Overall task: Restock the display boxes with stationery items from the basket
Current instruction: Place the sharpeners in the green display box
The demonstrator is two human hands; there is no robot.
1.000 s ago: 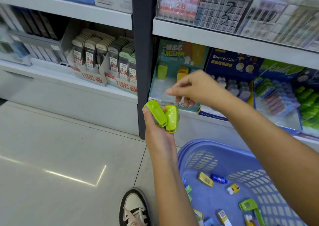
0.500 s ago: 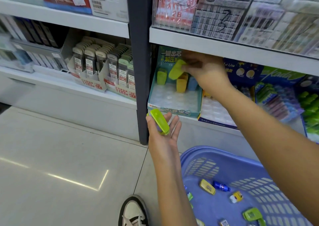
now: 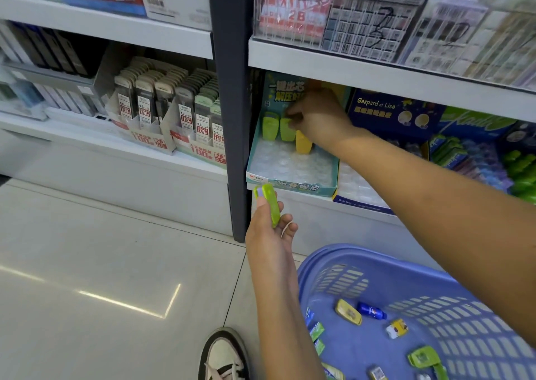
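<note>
Head view: left hand [image 3: 268,234] grips green eraser [image 3: 270,202]; right hand [image 3: 319,115] pinches boxed eraser [image 3: 285,132].

We see a lime-green eraser [image 3: 268,204] w/ lilac end. The display box [image 3: 290,187] is teal w/ a clear bubble-pattern tray [image 3: 290,165]; in it two green erasers [image 3: 270,126] & a yellow eraser [image 3: 303,142]. Basket [image 3: 342,281]: lavender-blue, slotted walls. Next box [image 3: 385,113]: navy, yellow lettering. Shoe [image 3: 224,356]: white, black trim.

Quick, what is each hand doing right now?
Left hand: holds a lime-green plastic eraser case.
Right hand: pinches another lime-green case in the teal cardboard display box.
</note>
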